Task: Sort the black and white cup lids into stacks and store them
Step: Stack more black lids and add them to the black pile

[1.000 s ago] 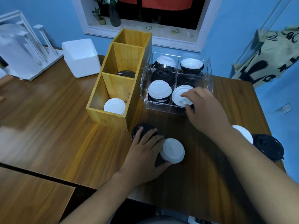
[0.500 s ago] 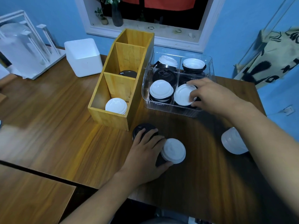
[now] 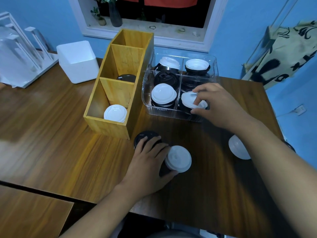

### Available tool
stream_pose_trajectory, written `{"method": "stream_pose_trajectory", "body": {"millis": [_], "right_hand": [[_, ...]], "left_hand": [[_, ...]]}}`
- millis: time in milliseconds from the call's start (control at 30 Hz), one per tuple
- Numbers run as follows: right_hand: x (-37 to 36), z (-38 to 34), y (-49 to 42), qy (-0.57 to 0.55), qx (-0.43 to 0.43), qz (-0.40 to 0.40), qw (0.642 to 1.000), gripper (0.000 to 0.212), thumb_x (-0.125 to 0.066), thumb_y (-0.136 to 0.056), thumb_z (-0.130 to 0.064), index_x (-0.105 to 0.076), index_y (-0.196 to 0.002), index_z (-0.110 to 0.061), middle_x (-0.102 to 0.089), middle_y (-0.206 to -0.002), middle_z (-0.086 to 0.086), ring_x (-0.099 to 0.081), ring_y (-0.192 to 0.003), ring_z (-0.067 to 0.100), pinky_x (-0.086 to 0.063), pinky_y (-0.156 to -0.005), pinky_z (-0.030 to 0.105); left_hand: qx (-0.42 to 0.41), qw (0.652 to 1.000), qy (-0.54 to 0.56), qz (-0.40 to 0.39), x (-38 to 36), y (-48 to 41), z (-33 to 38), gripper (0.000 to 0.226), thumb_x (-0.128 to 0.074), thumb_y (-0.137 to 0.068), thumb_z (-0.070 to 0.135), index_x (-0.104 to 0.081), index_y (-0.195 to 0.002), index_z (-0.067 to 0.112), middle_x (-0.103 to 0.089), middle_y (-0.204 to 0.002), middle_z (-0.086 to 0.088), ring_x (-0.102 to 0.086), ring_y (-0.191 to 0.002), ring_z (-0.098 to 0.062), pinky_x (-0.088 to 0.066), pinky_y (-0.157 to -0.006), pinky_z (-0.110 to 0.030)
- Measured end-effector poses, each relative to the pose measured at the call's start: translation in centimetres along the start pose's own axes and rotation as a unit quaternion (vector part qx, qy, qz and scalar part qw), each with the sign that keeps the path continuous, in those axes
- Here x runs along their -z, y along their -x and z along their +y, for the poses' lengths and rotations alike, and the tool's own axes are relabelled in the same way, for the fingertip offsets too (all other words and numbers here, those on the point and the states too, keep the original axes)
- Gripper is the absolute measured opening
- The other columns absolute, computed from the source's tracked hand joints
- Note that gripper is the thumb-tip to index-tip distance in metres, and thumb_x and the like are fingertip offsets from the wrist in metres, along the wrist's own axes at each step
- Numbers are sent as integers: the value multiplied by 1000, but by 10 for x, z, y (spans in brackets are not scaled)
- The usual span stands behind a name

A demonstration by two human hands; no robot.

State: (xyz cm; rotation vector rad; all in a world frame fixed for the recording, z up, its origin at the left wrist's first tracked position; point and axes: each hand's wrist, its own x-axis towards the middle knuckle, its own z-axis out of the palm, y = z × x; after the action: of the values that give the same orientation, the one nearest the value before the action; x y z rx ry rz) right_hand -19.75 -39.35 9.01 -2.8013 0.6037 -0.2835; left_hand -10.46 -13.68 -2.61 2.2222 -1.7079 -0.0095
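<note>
- The right hand [image 3: 221, 107] reaches into the clear tray [image 3: 171, 115] — its fingers [image 3: 197, 100] pinch a white lid [image 3: 187, 100] in the near-right compartment, probably to lift it off the black ones beneath.
- The left hand [image 3: 147, 162] clasps the black lids [image 3: 144, 136] on the counter [image 3: 51, 134] — apparently steadying that stack.

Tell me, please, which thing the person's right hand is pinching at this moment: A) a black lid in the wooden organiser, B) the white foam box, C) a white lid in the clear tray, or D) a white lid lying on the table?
C: the right hand pinches a white lid between thumb and fingers, in the near right compartment of the clear tray.
</note>
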Motion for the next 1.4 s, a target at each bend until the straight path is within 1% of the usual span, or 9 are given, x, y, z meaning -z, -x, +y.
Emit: {"method": "stream_pose_trajectory", "body": {"millis": [200, 400, 567, 733, 900, 1000, 1133, 1233, 1400], "right_hand": [[-8, -1, -4, 6, -37, 17, 999, 24, -80, -81, -39, -58, -83, -30, -54, -115, -10, -45, -112, 12, -40, -85, 29], [-9, 0, -10, -96, -84, 114, 985, 26, -81, -82, -35, -59, -78, -23, -53, -95, -7, -45, -94, 14, -31, -66, 20], [-1, -15, 12, -172, -94, 167, 966, 21, -73, -89, -35, -58, -90, -21, -57, -83, -10, -54, -78, 12, -43, -63, 26], [-28, -25, 87, -447, -178, 157, 862, 22, -67, -93, -12, -58, -108, -27, -74, -89, 3, -66, -67, 20, -54, -63, 27], [-69, -13, 127, -491, -316, 126, 802, 21, -62, -98, -11, -61, -118, -15, -71, -78, 1, -68, -66, 19, -59, -67, 36], [-77, -1, 127, -375, -350, 81, 854, 20, -64, -97, -27, -62, -116, -21, -70, -79, -6, -70, -64, 15, -58, -67, 34], [-74, 0, 126, -161, -281, 59, 944, 20, -64, -96, -35, -61, -114, -29, -64, -96, -14, -62, -84, 4, -51, -71, 23], [-72, 1, 128, -91, -234, 48, 967, 31, -62, -95, -43, -60, -122, -28, -63, -107, -9, -57, -87, 4, -45, -69, 17], [-79, -4, 114, 8, -200, -24, 980, 62, -58, -87, -67, -46, -138, -33, -56, -133, -9, -52, -116, 15, -51, -86, 34]], "left_hand": [[1, 1000, -5, -4, 1, 0, 0, 70, -51, -90, 75, -59, -139, 26, -57, -141, 12, -33, -147, -16, -16, -125, -47], [-3, 1000, 6, 8, 0, 0, 1, 69, -54, -90, 74, -60, -137, 25, -59, -138, 11, -35, -146, -17, -18, -124, -48], [-3, 1000, 10, 10, 0, 0, 1, 68, -56, -89, 73, -62, -136, 23, -61, -137, 10, -37, -145, -18, -20, -124, -49], [1, 1000, 13, 9, 1, 0, 1, 68, -56, -89, 73, -61, -136, 24, -60, -137, 10, -36, -146, -18, -18, -124, -49], [0, 1000, 16, 15, -1, -1, 1, 68, -60, -87, 72, -64, -134, 22, -61, -135, 9, -38, -145, -20, -20, -123, -51], [0, 1000, 18, 15, -1, -1, 1, 69, -62, -86, 72, -64, -133, 22, -62, -135, 8, -39, -145, -20, -21, -122, -52], [3, 1000, 22, 8, 0, -2, 1, 70, -62, -84, 74, -64, -133, 24, -61, -136, 10, -37, -146, -19, -20, -122, -52], [1, 999, 30, 13, -1, -1, 0, 69, -63, -84, 74, -64, -133, 25, -60, -136, 10, -37, -145, -19, -20, -122, -52], [-2, 999, 39, 23, -1, -1, 1, 70, -64, -83, 74, -64, -132, 25, -60, -136, 9, -38, -145, -19, -20, -122, -53]]}}
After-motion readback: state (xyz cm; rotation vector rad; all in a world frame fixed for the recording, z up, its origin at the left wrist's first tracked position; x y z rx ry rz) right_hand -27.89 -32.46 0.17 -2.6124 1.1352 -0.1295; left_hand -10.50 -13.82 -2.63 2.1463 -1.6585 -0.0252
